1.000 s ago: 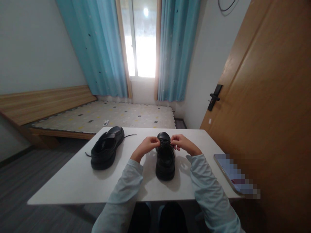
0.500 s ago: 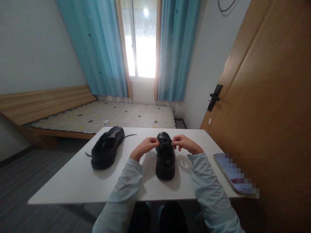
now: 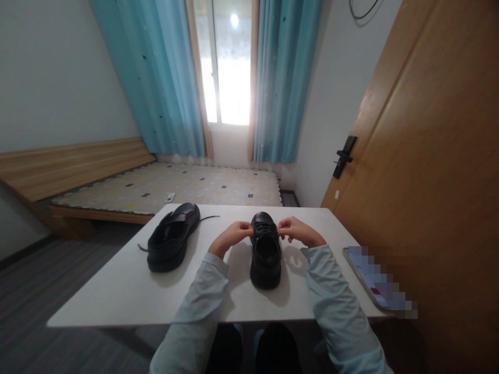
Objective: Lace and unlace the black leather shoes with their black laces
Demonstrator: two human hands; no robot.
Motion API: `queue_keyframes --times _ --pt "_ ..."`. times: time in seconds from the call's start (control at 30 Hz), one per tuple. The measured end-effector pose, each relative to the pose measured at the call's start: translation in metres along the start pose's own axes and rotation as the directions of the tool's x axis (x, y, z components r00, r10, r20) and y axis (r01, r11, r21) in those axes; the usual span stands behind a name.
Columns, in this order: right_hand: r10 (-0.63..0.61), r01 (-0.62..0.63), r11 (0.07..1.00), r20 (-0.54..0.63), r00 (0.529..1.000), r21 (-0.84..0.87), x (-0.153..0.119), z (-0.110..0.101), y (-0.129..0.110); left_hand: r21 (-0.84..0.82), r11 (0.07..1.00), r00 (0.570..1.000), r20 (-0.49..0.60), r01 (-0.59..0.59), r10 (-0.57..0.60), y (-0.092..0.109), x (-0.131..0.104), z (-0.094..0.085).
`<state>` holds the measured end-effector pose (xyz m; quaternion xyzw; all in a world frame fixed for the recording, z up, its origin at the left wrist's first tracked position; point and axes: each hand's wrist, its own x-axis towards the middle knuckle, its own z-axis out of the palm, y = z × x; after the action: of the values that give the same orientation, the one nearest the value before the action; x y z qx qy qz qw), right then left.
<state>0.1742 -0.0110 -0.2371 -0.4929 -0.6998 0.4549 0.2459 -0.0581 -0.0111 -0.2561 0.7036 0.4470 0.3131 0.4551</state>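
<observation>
A black lace-up shoe [image 3: 265,265] stands on the white table [image 3: 148,306] straight in front of me, its toe pointing away. Laces [image 3: 265,230] cross over its tongue and are tied or looped near the opening. At the shoe's left side, my left hand [image 3: 234,236] pinches a shoelace end between thumb and fingertips. My right hand [image 3: 298,231] does the same on the right side, fingers bent. Further left rests a second black shoe [image 3: 171,241], tilted slightly to the right, with loose lace ends sticking out at its front and back.
A phone or tablet [image 3: 370,278], partly blurred out, lies along the table's right edge. Beyond the table is a bed [image 3: 187,182] with a small white remote [image 3: 170,197] on it. A wooden door [image 3: 421,156] stands close on the right.
Both hands stay pinched beside the shoe; the right one has shifted very slightly outward. The shoes have not visibly moved.
</observation>
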Motion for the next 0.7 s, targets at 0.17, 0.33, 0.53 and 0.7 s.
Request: queue_keyframes --times 0.17,0.33,0.53,0.7 --pt "0.013 -0.013 1.000 0.003 1.000 -0.022 -0.001 0.001 -0.003 0.021 0.999 0.999 -0.001 0.042 -0.042 0.007 -0.004 0.000" --pt "0.043 -0.043 0.999 0.034 0.998 0.001 -0.003 0.001 -0.004 0.009 0.996 0.996 -0.016 0.085 -0.084 0.006 -0.006 0.001" --pt "0.050 -0.050 0.999 0.041 0.998 -0.009 -0.002 0.001 -0.001 -0.005 0.990 0.990 0.012 0.141 -0.141 -0.003 -0.002 -0.002" --pt "0.045 -0.043 0.999 0.057 0.997 -0.028 -0.001 -0.001 0.002 -0.006 0.990 0.989 0.024 0.143 -0.143 -0.006 -0.001 -0.003"
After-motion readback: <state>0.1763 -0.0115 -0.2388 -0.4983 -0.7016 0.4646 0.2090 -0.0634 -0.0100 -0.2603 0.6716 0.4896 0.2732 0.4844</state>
